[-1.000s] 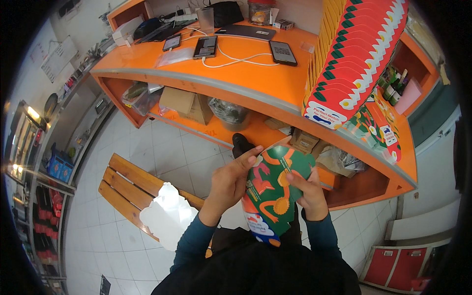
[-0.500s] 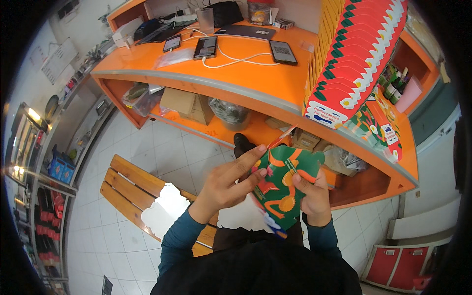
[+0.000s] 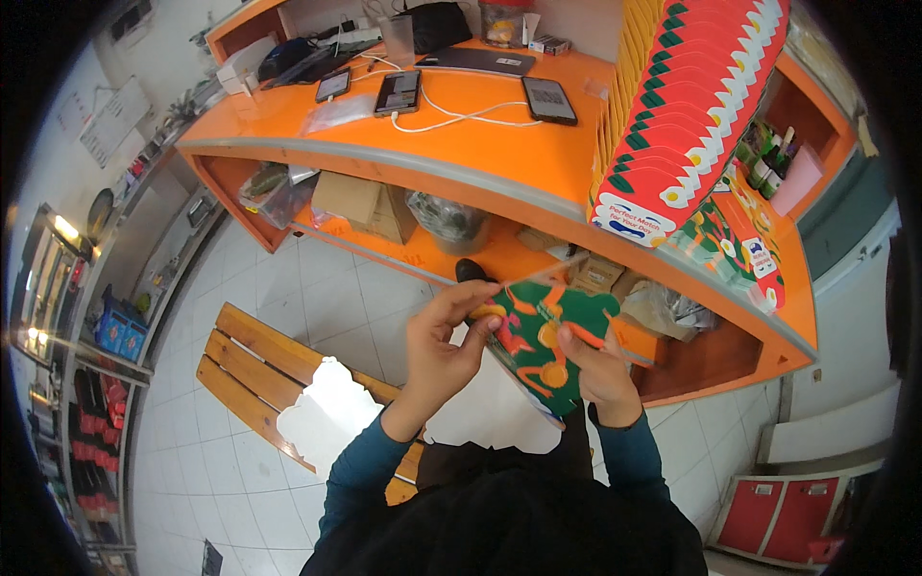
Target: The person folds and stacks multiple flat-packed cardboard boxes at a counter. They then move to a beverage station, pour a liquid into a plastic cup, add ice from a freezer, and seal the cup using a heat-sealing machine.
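Above my lap I hold a green printed cardboard blank (image 3: 533, 331) with orange and pink drawings, partly folded. My left hand (image 3: 444, 346) pinches its left edge between thumb and fingers. On the right side my right hand (image 3: 607, 372) grips the card, thumb lying on the printed face and the other fingers mostly hidden behind. Under the card, white-backed card blanks (image 3: 490, 418) rest on my lap. More white card (image 3: 327, 413) lies on the wooden bench to my left.
An orange counter (image 3: 480, 158) stands ahead, with phones (image 3: 399, 91), cables and a laptop (image 3: 478, 61) on top. At its right rises a tall stack of nested red cartons (image 3: 691, 115), beside flat printed blanks (image 3: 725, 240). A slatted bench (image 3: 254, 360) is at my left.
My left fingers have curled in and now pinch the card's left edge, with the wrist turned. The card has tilted and shifted slightly left. My right hand keeps its hold.
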Motion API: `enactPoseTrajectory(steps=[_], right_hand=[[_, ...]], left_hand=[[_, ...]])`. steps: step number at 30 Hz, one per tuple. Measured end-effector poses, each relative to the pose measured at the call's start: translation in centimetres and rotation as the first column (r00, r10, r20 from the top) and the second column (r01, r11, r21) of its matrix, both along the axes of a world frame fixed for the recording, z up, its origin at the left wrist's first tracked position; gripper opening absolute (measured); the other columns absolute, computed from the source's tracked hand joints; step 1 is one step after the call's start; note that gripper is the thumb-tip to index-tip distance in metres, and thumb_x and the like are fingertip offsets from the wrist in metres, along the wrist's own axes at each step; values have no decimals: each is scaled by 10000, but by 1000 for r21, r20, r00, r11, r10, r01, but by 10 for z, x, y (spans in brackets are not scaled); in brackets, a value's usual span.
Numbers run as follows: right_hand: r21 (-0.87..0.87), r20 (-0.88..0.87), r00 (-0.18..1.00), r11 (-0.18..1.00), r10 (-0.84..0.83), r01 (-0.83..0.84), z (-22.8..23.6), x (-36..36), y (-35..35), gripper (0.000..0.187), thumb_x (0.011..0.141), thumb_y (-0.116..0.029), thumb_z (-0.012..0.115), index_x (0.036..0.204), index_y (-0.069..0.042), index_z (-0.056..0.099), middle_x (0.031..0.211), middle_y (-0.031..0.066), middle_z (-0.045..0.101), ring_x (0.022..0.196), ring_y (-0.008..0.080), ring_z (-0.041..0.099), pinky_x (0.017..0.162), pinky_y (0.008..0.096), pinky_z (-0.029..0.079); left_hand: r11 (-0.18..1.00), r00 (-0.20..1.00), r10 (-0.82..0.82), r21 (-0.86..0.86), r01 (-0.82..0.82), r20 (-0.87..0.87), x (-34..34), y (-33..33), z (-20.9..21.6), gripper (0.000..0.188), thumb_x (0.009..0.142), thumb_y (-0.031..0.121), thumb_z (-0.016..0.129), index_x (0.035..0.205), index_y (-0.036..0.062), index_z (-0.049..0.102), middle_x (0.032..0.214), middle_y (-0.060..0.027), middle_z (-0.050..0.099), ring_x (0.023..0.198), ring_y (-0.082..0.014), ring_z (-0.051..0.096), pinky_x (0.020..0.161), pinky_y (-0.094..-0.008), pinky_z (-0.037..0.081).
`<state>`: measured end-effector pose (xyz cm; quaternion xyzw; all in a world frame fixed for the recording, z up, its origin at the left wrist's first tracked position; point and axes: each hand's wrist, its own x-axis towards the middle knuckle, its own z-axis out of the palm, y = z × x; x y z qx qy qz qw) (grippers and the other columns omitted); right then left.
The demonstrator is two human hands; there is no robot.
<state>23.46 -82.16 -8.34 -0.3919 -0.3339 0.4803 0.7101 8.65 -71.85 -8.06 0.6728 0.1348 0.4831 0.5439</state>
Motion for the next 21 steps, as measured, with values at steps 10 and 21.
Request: enactPoseTrajectory(steps=[10,21], right_hand=[[23,-561,827,999,41,-35,21,-7,19,414,908,-259,369,1251,-36,310,1243,131,413,1096,248,461,919,390,394],[91,-210,976,993,-53,74,-1,-21,17,343,828,11,489,1159,-19,401,1094,87,514,1005,176,517,841,313,450]], left_hand=[[726,939,230,687,10,-257,-3,6,14,427,537,402,709,932,261,631,1337,-112,309,1234,-440,196,944,-561,186],[869,946,323,399,-292,-12,-13,0,0,244,553,249,764,697,108,627,1167,-122,442,1090,-291,405,814,-381,346]])
